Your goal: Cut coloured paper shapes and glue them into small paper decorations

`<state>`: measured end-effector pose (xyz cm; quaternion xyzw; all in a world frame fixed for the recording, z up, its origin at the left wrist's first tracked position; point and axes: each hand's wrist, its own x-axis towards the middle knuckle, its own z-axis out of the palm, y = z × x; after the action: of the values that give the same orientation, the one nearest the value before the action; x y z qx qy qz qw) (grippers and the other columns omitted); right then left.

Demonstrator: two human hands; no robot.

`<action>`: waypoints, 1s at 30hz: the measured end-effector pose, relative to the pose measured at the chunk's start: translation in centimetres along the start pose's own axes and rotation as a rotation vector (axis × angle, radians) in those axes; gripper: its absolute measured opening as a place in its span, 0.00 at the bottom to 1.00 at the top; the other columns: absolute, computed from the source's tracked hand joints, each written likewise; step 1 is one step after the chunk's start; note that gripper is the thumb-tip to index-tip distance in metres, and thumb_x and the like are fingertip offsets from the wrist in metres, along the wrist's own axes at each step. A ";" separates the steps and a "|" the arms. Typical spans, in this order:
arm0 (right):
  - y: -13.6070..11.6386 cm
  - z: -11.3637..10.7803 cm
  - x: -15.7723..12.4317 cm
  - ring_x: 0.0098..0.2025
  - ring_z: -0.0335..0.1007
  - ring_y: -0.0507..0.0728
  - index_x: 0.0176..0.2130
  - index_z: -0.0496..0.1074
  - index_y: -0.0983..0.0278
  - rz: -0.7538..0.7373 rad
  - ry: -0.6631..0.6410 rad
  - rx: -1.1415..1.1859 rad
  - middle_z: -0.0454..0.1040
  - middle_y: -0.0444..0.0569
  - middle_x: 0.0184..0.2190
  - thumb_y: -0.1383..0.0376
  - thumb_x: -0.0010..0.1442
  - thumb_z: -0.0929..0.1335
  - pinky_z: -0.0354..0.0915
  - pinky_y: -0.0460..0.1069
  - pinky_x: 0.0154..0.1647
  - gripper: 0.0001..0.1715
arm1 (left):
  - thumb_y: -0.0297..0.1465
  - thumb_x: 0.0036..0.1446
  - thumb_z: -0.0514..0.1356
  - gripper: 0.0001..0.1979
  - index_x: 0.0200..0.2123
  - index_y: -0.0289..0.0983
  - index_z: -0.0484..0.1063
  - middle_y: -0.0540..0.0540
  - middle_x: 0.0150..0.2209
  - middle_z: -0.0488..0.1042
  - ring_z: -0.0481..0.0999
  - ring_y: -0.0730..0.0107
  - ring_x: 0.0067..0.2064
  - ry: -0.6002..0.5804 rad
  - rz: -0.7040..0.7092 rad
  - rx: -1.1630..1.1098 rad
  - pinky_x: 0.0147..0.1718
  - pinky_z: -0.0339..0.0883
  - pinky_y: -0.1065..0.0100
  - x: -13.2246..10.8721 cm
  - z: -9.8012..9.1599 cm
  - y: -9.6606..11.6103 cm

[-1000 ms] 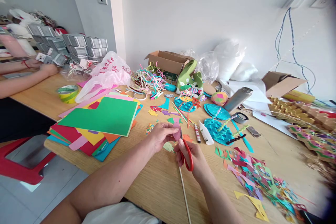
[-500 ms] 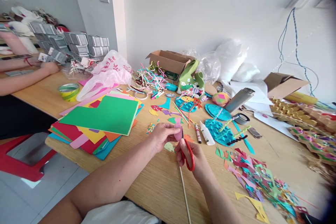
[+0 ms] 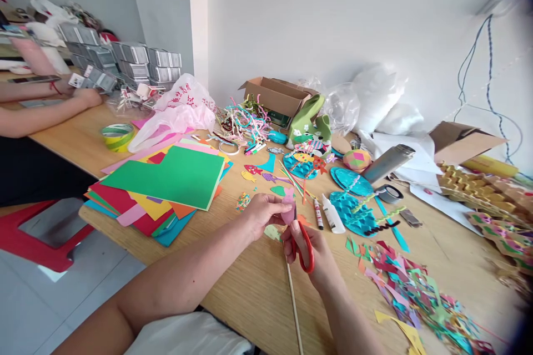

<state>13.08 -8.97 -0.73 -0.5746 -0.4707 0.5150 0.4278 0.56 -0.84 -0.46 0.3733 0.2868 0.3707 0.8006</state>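
My left hand pinches a small pink paper piece above the wooden table. My right hand is closed through the red handles of a pair of scissors, whose blades meet the pink piece. A thin wooden stick lies on the table under my right hand and points toward me. Just beyond my hands lie a red-capped marker and a white glue bottle.
A stack of coloured paper sheets with a green one on top lies at left. Paper scraps pile at right. Blue craft plates, a metal flask, cardboard boxes and tape stand behind. Another person's arms rest at far left.
The view has shifted slightly to the left, so everything sits a little further right. My hands stay together on the pink piece and scissors, with no clear change in grip.
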 end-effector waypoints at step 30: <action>0.3 0.0 -0.1 0.16 0.62 0.49 0.26 0.70 0.65 -0.017 0.030 -0.041 0.68 0.44 0.15 0.39 0.55 0.65 0.54 0.45 0.17 0.32 | 0.36 0.37 0.72 0.16 0.25 0.30 0.74 0.47 0.21 0.73 0.72 0.71 0.24 -0.029 -0.010 -0.014 0.28 0.66 0.68 0.2 -0.1 -0.3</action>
<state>13.15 -9.12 -0.95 -0.5870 -0.4795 0.4929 0.4273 0.64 -0.77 -0.78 0.3716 0.2742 0.3632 0.8092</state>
